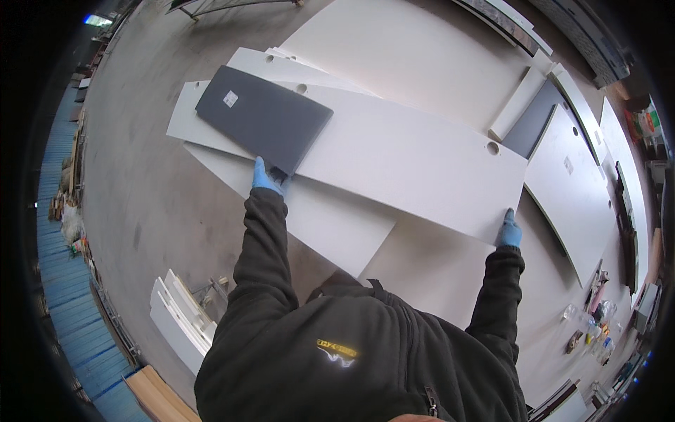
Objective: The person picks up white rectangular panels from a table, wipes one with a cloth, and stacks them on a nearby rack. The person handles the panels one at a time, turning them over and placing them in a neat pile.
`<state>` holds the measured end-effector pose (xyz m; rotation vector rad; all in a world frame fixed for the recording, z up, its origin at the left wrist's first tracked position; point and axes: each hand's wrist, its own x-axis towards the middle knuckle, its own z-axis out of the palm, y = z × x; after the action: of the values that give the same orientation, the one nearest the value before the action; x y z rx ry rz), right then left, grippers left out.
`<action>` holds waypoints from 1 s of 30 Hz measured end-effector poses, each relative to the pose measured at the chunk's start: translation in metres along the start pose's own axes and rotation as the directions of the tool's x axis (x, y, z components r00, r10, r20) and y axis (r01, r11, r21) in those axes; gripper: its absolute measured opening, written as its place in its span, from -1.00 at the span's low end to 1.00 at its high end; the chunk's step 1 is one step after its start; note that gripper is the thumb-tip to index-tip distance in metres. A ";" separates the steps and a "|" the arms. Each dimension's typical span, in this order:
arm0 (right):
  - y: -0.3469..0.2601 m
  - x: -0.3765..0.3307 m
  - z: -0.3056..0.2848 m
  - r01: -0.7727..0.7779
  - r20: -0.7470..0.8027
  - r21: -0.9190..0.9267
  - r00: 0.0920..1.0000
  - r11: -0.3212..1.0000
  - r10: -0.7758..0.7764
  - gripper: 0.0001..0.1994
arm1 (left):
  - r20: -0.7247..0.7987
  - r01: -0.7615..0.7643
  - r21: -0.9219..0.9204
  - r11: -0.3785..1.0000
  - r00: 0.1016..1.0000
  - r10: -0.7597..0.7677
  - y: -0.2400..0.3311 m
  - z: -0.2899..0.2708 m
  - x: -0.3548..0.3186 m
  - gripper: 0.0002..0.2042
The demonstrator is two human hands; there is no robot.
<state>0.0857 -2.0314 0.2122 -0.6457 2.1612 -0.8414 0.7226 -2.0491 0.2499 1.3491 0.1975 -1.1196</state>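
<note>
My left hand (268, 177), in a blue glove, is closed on the near edge of a long white panel (408, 151), beside the near corner of a dark grey panel (264, 116). Its thumb is on top; the other fingers are mostly hidden. My right hand (510, 231), also blue-gloved, grips the white panel's right end with the thumb above. The grey panel lies across the white panel's left part and bears a small white label. A round hole shows near the white panel's right end. Another white panel (337, 225) sticks out underneath.
A wide white surface (394, 42) lies under the panels. At the right, more white panels (573, 183) overlap a grey one (531, 123). Tools and clear bottles (598, 323) sit at the lower right. White boards (181, 316) stand at the lower left.
</note>
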 end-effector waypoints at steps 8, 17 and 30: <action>-0.015 -0.062 -0.017 0.016 -0.071 0.208 0.997 0.978 -0.001 -0.45 | 0.192 0.087 -0.086 0.993 0.979 -0.069 0.030 0.004 0.025 -0.23; 0.001 -0.068 -0.018 0.148 -0.212 -0.052 0.965 0.988 -0.156 -0.41 | 0.154 0.109 0.018 0.994 0.982 -0.110 0.023 0.012 0.031 -0.31; 0.068 -0.019 -0.143 0.069 -0.376 -0.092 0.921 0.993 -0.099 -0.39 | 0.355 0.132 0.087 0.987 0.922 -0.155 -0.031 0.121 -0.062 -0.43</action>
<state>-0.0240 -1.9213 0.2467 -0.6603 2.5403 -1.0001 0.6126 -2.1127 0.3067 1.1701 -0.0088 -1.4877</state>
